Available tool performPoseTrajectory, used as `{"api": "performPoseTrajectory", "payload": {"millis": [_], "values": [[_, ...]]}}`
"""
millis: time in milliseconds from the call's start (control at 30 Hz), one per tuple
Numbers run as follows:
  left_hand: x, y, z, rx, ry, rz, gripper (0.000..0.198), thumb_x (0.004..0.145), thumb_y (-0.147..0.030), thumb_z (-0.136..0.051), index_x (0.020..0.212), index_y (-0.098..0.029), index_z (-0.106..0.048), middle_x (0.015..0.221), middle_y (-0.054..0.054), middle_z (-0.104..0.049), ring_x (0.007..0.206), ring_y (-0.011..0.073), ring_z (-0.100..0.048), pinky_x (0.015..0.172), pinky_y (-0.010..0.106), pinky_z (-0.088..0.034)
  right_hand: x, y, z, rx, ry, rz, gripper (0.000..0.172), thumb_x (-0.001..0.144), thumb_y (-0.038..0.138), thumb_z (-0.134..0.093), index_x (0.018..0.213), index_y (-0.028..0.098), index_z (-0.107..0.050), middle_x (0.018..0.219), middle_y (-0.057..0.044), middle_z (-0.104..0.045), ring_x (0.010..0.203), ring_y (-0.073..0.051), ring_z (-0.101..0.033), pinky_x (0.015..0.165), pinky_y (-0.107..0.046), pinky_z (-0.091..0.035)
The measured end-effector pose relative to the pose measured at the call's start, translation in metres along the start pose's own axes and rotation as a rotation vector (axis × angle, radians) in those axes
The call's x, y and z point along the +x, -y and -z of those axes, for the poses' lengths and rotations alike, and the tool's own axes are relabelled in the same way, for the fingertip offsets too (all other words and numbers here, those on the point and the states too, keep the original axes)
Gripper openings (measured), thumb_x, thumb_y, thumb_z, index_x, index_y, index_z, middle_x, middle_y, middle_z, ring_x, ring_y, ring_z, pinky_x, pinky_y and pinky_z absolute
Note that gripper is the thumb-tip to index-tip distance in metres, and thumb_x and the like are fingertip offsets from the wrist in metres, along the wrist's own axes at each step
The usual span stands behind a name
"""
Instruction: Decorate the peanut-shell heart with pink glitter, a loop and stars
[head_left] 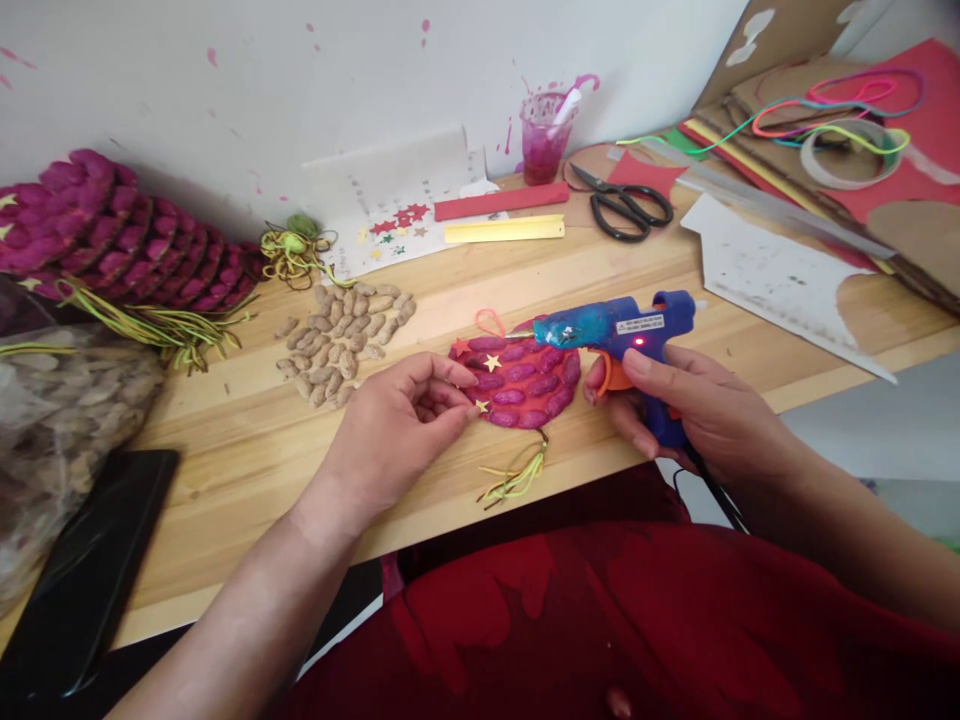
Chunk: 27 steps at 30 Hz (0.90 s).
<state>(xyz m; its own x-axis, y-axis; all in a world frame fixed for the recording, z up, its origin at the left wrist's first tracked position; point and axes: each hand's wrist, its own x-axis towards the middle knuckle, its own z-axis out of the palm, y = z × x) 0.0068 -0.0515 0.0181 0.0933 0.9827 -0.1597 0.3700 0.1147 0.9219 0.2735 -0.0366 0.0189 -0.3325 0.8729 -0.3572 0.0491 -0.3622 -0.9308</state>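
Observation:
My right hand point(701, 400) is wrapped round a blue hot glue gun point(622, 325) with an orange trigger and a lit red light. Its nozzle points left over the upper edge of a round ornament point(525, 385) covered with magenta-painted peanuts. Red and yellow stars point(491, 362) lie on the ornament's left part, a pink loop is at its top, and a yellow-green tassel point(517, 475) hangs below. My left hand point(405, 425) has curled fingers, with thumb and forefinger closed at the ornament's left edge beside a small yellow star point(481, 406).
Loose peanuts point(345, 335) lie left of the ornament. Further left are a bag of peanuts point(75, 410), a phone point(90, 560) and a stack of magenta ornaments point(127, 235). Behind stand black-handled scissors point(626, 205), paper strips point(502, 230) and a cup of magenta paint point(544, 140).

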Motion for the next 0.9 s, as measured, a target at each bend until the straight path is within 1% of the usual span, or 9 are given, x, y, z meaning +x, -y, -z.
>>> {"api": "performPoseTrajectory", "payload": {"millis": [100,267,500,633,700,733,833,900], "values": [[0.000,0.000,-0.001,0.051,-0.006,0.006,0.019,0.079,-0.024,-0.077,0.095,-0.018,-0.071,0.082,0.002,-0.074,0.071,0.0147,-0.068,0.064,0.027,-0.055,0.000,-0.001,0.002,0.001,0.009,-0.012,0.040,0.093,0.061,-0.060,0.091,0.021,-0.061,0.043,0.004,-0.054,0.030,-0.008,-0.031,0.031,-0.018,-0.020],[0.000,-0.003,-0.004,0.133,-0.037,-0.006,0.015,0.079,-0.023,-0.076,0.093,-0.020,-0.072,0.073,0.000,-0.071,0.062,0.0135,-0.063,0.058,0.026,-0.050,-0.001,-0.001,0.002,0.023,0.023,-0.015,0.038,0.094,0.059,-0.060,0.090,0.022,-0.061,0.043,0.004,-0.054,0.031,-0.007,-0.032,0.032,-0.018,-0.022],[0.000,-0.006,-0.005,0.217,-0.056,-0.009,0.015,0.080,-0.022,-0.075,0.094,-0.020,-0.070,0.068,-0.003,-0.066,0.057,0.0107,-0.057,0.053,0.024,-0.045,-0.001,0.000,0.002,0.038,0.020,-0.029,0.039,0.092,0.060,-0.062,0.091,0.021,-0.062,0.042,0.005,-0.053,0.030,-0.008,-0.031,0.030,-0.018,-0.022],[-0.003,-0.006,-0.006,0.263,-0.068,-0.048,0.014,0.082,-0.020,-0.074,0.095,-0.019,-0.070,0.066,-0.004,-0.062,0.055,0.0098,-0.054,0.050,0.023,-0.043,-0.001,0.000,0.003,0.036,0.037,-0.016,0.040,0.093,0.060,-0.060,0.094,0.020,-0.061,0.043,0.005,-0.053,0.031,-0.007,-0.032,0.032,-0.017,-0.023],[-0.008,-0.005,-0.005,0.320,-0.099,-0.128,0.012,0.085,-0.019,-0.072,0.097,-0.020,-0.071,0.070,-0.003,-0.063,0.057,0.0101,-0.055,0.052,0.023,-0.044,-0.002,0.000,0.002,0.040,0.042,-0.018,0.039,0.095,0.059,-0.059,0.095,0.020,-0.061,0.044,0.005,-0.053,0.031,-0.006,-0.032,0.032,-0.017,-0.023],[-0.010,-0.004,-0.004,0.369,-0.127,-0.195,0.012,0.087,-0.018,-0.070,0.098,-0.020,-0.072,0.074,-0.002,-0.064,0.060,0.0106,-0.056,0.054,0.023,-0.045,-0.002,0.000,0.002,0.041,0.039,-0.021,0.039,0.095,0.059,-0.059,0.095,0.020,-0.061,0.044,0.006,-0.053,0.031,-0.006,-0.032,0.032,-0.017,-0.023],[-0.021,0.004,-0.002,0.583,-0.242,-0.482,0.019,0.091,-0.012,-0.066,0.103,-0.023,-0.076,0.085,0.001,-0.065,0.073,0.0132,-0.059,0.066,0.027,-0.049,-0.002,0.001,0.001,0.039,0.033,-0.024,0.036,0.097,0.056,-0.057,0.094,0.020,-0.061,0.045,0.006,-0.054,0.032,-0.006,-0.033,0.032,-0.017,-0.023],[-0.027,0.010,0.000,0.740,-0.266,-0.651,0.027,0.092,-0.008,-0.064,0.111,-0.024,-0.075,0.090,0.003,-0.063,0.080,0.0152,-0.058,0.073,0.029,-0.050,-0.003,0.001,0.000,0.042,0.029,-0.021,0.035,0.098,0.054,-0.056,0.093,0.020,-0.061,0.045,0.005,-0.054,0.032,-0.006,-0.033,0.032,-0.017,-0.023]]}}
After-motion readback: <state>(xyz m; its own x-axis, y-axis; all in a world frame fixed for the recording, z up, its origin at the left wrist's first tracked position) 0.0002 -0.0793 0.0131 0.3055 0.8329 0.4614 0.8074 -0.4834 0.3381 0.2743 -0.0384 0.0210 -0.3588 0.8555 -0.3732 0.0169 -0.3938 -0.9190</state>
